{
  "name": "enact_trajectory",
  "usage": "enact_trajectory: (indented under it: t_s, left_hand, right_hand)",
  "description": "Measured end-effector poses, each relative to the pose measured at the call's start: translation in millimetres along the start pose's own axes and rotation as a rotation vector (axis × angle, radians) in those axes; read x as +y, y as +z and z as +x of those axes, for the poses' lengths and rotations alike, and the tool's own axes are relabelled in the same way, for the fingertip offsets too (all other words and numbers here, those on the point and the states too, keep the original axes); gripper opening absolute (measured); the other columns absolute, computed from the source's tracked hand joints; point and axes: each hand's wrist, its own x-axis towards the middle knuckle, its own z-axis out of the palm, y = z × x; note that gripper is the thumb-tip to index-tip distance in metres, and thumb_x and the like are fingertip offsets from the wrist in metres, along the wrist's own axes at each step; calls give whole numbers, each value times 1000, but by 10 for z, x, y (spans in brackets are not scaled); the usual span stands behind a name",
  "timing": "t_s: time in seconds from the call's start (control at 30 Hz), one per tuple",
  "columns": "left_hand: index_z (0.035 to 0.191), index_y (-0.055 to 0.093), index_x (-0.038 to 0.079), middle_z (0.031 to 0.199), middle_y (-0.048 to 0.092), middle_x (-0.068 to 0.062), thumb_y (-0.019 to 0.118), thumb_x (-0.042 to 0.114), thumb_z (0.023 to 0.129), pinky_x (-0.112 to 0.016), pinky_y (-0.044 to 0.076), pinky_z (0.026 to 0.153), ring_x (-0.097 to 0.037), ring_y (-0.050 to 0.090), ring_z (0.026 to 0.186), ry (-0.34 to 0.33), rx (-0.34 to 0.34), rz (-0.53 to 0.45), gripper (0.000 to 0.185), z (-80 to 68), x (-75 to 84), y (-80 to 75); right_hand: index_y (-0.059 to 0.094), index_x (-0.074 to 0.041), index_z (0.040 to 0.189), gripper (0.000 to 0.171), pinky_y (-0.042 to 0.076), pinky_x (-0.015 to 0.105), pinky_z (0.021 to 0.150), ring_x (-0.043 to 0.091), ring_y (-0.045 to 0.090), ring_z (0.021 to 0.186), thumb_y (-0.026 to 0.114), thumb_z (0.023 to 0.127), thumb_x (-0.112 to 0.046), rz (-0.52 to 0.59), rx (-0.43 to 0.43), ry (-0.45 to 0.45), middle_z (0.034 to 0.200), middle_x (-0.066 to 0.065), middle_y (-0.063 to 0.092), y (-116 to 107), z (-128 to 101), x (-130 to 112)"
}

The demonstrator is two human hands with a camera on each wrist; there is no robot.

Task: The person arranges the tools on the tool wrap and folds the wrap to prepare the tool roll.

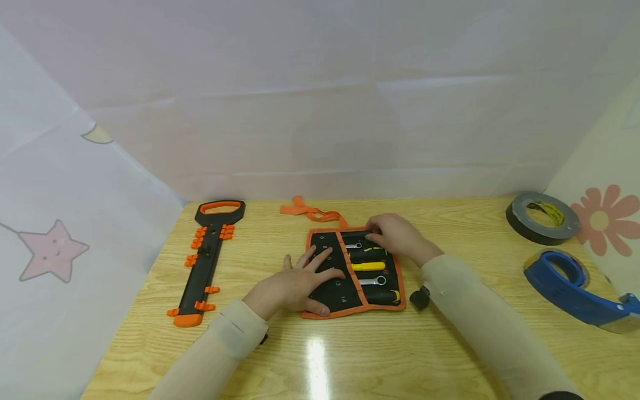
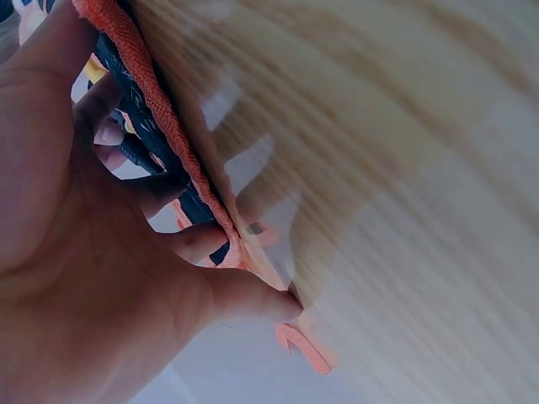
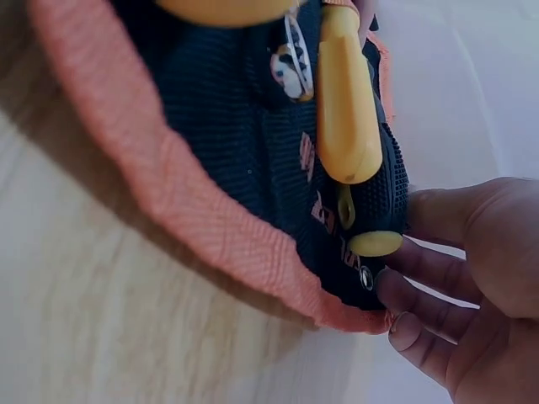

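Observation:
A black tool pouch with orange trim lies unrolled on the wooden table. My left hand rests on its numbered left half, fingers spread. That hand also shows in the left wrist view, beside the orange edge. Tools sit in the right half: a yellow handle, a wrench and dark handles, one a black handle with a yellow end. At the pouch's top right corner is my right hand, its fingers bent by the uppermost slot. Whether they pinch anything is hidden.
An orange strap trails from the pouch's top. To the left lies a black rack with orange clips and a handle. On the right are a grey tape roll and a blue tape dispenser. Printed sheets surround the table.

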Motion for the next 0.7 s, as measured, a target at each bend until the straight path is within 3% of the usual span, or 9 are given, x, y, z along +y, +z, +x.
enact_trajectory:
  t_s: [0.3, 0.7]
  left_hand:
    - [165, 37, 47, 185, -2, -4, 75, 61, 92, -87, 17, 120, -44, -2, 169, 5, 1, 3, 83, 3, -5, 6]
    - [165, 37, 47, 185, -2, -4, 75, 61, 93, -88, 17, 120, -44, -2, 169, 8, 3, 5, 83, -6, 3, 0]
  right_hand:
    - [76, -4, 122, 24, 60, 41, 84, 18, 68, 86, 70, 107, -21, -30, -46, -31, 105, 8, 77, 6, 28, -84]
    - [73, -4, 126, 22, 61, 43, 90, 23, 71, 97, 68, 108, -16, -56, -79, -87, 115, 11, 77, 34, 115, -199]
